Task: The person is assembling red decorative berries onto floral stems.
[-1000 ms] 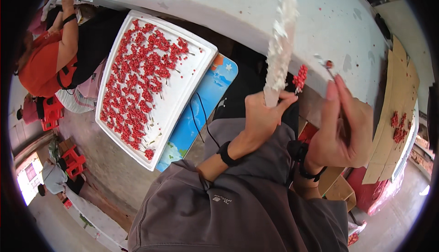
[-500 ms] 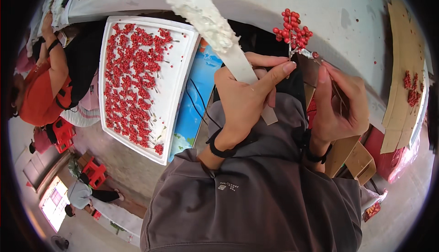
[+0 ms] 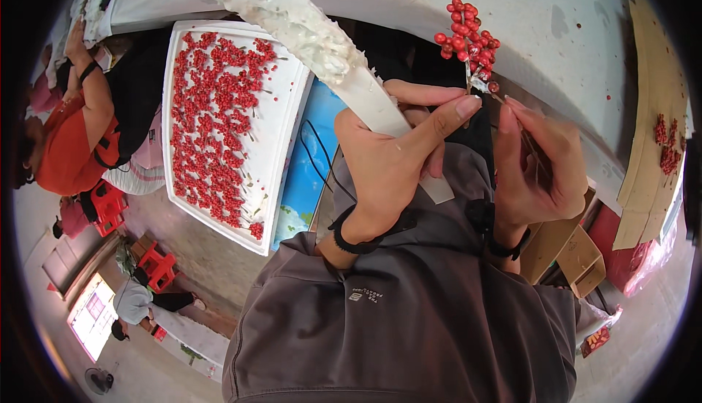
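My left hand (image 3: 387,162) is closed, its thumb and forefinger pinching the stem of a red berry sprig (image 3: 468,41) that stands upright above the fingertips. The same hand keeps hold of a flat white strip (image 3: 322,41), whose far part is thickly coated with whitish paste. Just to the right, my right hand (image 3: 545,165) is closed in a pinch on thin brown berry stems (image 3: 532,147). A single red berry (image 3: 493,87) sits between its fingertips and the base of the sprig. White paste shows there; whether the stems touch is too small to tell.
Left of my hands, a white foam tray (image 3: 281,103) bears rows of red berry sprigs (image 3: 212,125). A pale-covered table (image 3: 556,45) lies ahead. More sprigs (image 3: 667,143) rest on cardboard (image 3: 643,184) at right. An open carton (image 3: 559,249) stands below. A co-worker in orange (image 3: 77,151) is at far left.
My right fingertips have come closer to the sprig's base, and the single berry has shifted slightly left. The paste-coated strip has swung a little left. Both hands keep their hold.
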`<action>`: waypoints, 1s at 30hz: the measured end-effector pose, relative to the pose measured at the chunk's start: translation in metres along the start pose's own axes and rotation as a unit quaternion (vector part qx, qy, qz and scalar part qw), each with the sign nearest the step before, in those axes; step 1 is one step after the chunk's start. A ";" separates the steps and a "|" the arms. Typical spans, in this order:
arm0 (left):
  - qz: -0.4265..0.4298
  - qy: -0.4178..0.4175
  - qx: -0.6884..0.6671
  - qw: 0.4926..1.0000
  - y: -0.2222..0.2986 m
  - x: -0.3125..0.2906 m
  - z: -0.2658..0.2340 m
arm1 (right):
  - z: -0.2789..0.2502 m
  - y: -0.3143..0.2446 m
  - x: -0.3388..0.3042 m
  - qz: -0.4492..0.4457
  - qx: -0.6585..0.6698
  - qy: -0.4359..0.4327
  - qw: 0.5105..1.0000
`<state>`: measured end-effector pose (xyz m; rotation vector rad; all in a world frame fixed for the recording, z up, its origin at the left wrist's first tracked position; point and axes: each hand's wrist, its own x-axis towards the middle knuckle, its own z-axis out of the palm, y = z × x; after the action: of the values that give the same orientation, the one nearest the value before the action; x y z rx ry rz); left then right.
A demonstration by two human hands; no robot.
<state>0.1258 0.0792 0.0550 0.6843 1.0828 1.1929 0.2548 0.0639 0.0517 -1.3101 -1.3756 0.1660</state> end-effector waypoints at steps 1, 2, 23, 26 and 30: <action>0.001 -0.002 0.000 1.000 0.000 0.000 0.000 | 0.002 -0.001 0.000 -0.010 -0.009 0.001 1.000; 0.002 -0.003 0.000 1.000 0.001 0.000 0.001 | 0.004 -0.001 0.001 -0.019 -0.019 0.001 1.000; -0.005 0.021 -0.022 1.000 -0.001 0.002 -0.005 | 0.013 -0.005 -0.002 -0.017 -0.049 0.007 0.999; -0.010 0.031 -0.042 0.999 0.002 0.003 -0.004 | 0.018 -0.004 -0.004 -0.047 -0.030 0.016 0.998; 0.011 0.022 -0.035 0.999 -0.004 0.002 -0.006 | 0.012 -0.006 0.001 -0.006 -0.060 0.003 0.998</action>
<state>0.1216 0.0797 0.0483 0.6197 1.0681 1.2634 0.2420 0.0693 0.0528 -1.3986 -1.4057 0.0717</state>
